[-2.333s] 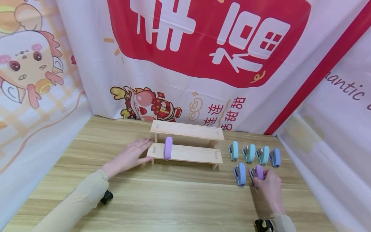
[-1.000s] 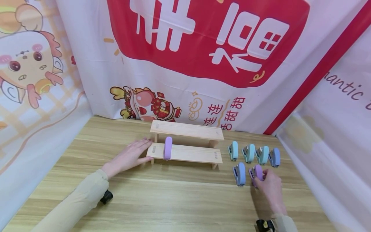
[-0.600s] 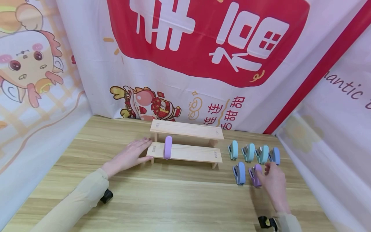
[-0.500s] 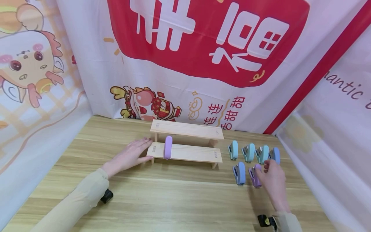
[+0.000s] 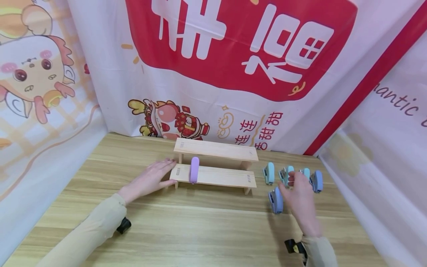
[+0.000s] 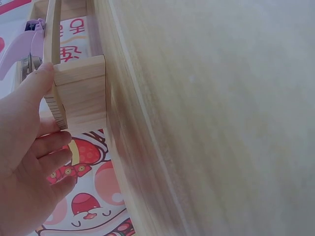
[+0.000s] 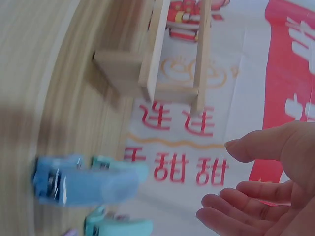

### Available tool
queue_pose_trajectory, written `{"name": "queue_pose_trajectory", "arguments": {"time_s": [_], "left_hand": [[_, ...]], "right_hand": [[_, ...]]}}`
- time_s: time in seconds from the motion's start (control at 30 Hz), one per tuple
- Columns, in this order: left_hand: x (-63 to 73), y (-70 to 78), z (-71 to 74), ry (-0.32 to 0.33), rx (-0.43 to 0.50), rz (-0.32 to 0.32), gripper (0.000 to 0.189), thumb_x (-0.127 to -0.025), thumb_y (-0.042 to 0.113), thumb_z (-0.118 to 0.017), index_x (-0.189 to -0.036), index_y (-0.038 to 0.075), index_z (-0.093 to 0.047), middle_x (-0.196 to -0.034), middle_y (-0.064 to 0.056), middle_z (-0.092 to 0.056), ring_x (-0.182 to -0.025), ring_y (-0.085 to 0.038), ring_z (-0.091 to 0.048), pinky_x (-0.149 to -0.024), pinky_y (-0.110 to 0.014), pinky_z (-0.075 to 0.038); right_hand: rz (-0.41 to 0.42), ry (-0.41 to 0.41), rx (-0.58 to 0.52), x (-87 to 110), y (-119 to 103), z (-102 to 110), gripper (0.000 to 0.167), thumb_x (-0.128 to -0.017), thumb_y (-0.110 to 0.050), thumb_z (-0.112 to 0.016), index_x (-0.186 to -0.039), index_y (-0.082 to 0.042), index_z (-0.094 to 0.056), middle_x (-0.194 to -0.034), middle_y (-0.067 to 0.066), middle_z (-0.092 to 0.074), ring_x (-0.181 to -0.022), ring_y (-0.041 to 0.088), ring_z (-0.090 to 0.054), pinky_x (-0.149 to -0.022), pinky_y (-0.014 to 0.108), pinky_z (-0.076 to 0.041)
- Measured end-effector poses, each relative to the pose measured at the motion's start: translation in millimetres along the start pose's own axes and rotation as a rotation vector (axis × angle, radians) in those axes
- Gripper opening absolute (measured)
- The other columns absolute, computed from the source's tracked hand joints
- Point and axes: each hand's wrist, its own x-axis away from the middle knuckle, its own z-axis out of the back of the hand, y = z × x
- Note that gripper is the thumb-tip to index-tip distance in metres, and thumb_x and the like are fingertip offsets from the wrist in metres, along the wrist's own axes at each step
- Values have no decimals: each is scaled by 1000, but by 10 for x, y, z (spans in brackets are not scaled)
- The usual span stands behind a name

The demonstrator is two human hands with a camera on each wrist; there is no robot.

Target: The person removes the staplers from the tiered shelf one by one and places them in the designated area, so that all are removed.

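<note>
A two-tier wooden shelf (image 5: 230,178) stands at the back, a purple stapler (image 5: 194,170) upright on its lower board. My left hand (image 5: 150,180) rests against the shelf's left end, fingers nearly straight. In the left wrist view the thumb (image 6: 42,78) touches the board's front corner. My right hand (image 5: 300,198) hovers over the staplers on the right, its loosely bent fingers holding nothing. Near it are a light blue stapler (image 5: 276,200) and a teal stapler (image 5: 285,174). The hand hides most of another purple stapler, whose edge (image 7: 70,232) shows in the right wrist view.
Another teal stapler (image 5: 268,173) stands just right of the shelf. A partly covered teal stapler (image 5: 305,172) and a darker blue stapler (image 5: 317,181) stand farther right. Printed cloth (image 5: 110,74) hangs around the back and sides of the wooden table (image 5: 186,233).
My right hand has let go of the purple stapler in the front row, lifted, and moved left over the other staplers. The left hand keeps its place at the shelf.
</note>
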Motion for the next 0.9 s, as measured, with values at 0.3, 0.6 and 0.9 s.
{"name": "queue_pose_trajectory", "arguments": {"time_s": [0.3, 0.6, 0.9], "left_hand": [[-2, -17, -11, 3, 12, -3, 77, -91, 44, -69, -149, 0, -41, -155, -21, -41, -144, -40, -39, -120, -61, -30], [-2, -19, 2, -1, 14, -9, 77, -92, 45, -68, -149, 1, -41, -155, -21, -40, -145, -41, -38, -120, -61, -30], [3, -6, 10, -5, 14, -7, 78, -91, 44, -69, -149, 0, -41, -155, -21, -40, -145, -42, -38, -120, -61, -29]], "right_hand": [[130, 25, -3, -4, -354, -195, 42, -86, -14, -75, -119, 5, -57, -107, 23, -65, -94, 35, -68, -78, 47, -61], [272, 60, -88, 15, -689, -361, 43, -81, -10, -80, -115, 6, -59, -101, 21, -66, -87, 33, -69, -75, 43, -61], [344, 27, -163, 55, -1027, -517, 40, -81, -10, -81, -112, 3, -59, -101, 20, -65, -85, 29, -70, -70, 35, -61]]}}
